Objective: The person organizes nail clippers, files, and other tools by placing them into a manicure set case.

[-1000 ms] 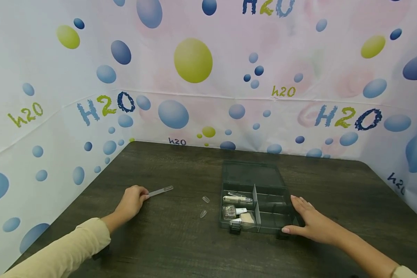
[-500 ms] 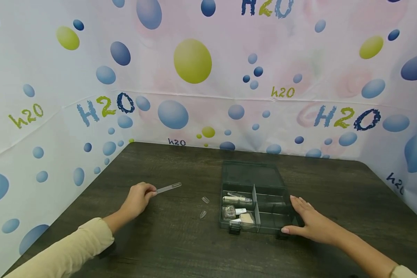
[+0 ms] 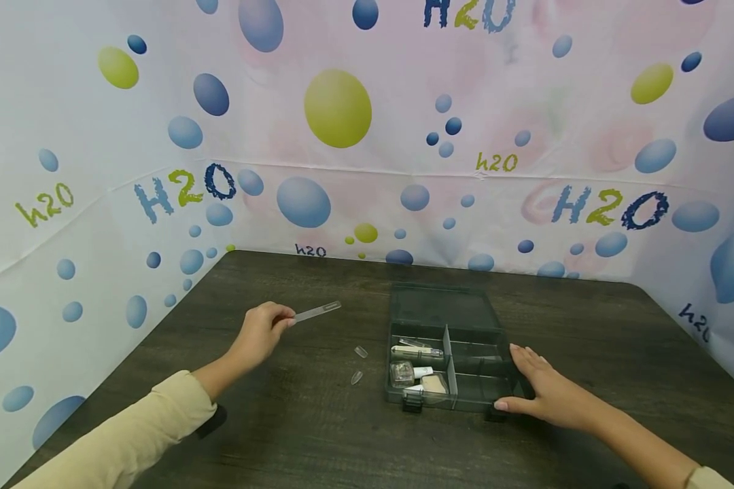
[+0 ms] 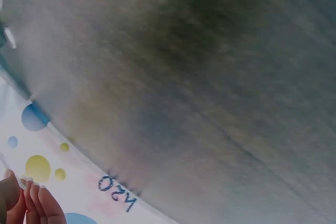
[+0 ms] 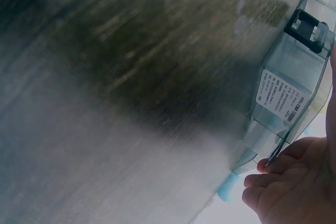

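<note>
My left hand pinches one end of a thin, translucent flat plastic stick between thumb and fingers. Its far end, with a slot, points up and right over the table. In the left wrist view, the left fingers show at the lower left corner. My right hand rests against the right side of an open dark-tinted divided box, fingers extended along the side and thumb at the front corner. The right wrist view shows the box's labelled underside and the right fingers at its edge.
Two small clear nail tips lie on the dark wooden table left of the box. Its left compartments hold a small glass bottle, a pale block and slim items. The lid lies back behind it.
My left hand has moved right and away from me, rising with the plastic stick in its fingers. My right hand and the box have stayed put.
</note>
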`<state>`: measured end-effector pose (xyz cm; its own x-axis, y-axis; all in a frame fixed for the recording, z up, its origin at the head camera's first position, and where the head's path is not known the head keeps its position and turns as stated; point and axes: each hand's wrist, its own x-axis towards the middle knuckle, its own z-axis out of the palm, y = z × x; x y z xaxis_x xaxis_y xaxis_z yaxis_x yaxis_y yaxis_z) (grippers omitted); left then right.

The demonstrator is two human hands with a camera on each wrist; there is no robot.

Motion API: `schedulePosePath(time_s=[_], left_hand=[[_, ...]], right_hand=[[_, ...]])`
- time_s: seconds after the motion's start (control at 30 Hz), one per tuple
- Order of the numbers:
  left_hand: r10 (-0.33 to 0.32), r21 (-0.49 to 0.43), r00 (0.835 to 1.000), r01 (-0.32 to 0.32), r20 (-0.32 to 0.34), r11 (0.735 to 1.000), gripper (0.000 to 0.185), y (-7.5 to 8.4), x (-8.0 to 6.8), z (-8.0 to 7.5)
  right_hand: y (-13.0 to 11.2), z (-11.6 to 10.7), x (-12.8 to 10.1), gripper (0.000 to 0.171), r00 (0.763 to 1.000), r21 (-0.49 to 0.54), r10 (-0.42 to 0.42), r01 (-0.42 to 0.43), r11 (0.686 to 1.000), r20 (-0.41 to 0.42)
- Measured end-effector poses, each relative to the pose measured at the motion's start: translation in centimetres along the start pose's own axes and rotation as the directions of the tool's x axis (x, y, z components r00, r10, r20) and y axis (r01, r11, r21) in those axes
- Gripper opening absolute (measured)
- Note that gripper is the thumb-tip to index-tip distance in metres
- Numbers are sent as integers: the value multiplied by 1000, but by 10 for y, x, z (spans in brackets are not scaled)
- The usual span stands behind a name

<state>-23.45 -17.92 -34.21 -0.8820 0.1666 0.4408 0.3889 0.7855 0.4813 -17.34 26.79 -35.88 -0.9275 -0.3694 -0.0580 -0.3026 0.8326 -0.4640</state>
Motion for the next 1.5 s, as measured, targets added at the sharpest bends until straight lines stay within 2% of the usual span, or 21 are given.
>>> schedulePosePath(time_s=[0.3, 0.47, 0.77, 1.17, 1.5], left_hand=[[51, -30, 999, -51, -14, 998, 9, 15, 6, 4], [69, -60, 997, -70, -21, 996, 9, 27, 10, 13], [80, -124, 997, -79, 3, 989, 9, 54, 20, 33], [120, -185, 993, -119, -7, 975, 8, 72, 31, 48], [121, -196, 990, -106, 66, 975, 9, 89, 34, 60]], right_hand=[[-1, 0, 1, 103, 1000, 10, 4, -4, 1000, 6], [0, 0, 1, 103, 1000, 11, 4, -4, 1000, 4], [0, 0, 0, 103, 1000, 14, 4, -4, 1000, 5], [2, -1, 1, 103, 1000, 18, 5, -5, 1000, 6], [2, 0, 0, 102, 1000, 17, -9, 10, 1000, -14]])
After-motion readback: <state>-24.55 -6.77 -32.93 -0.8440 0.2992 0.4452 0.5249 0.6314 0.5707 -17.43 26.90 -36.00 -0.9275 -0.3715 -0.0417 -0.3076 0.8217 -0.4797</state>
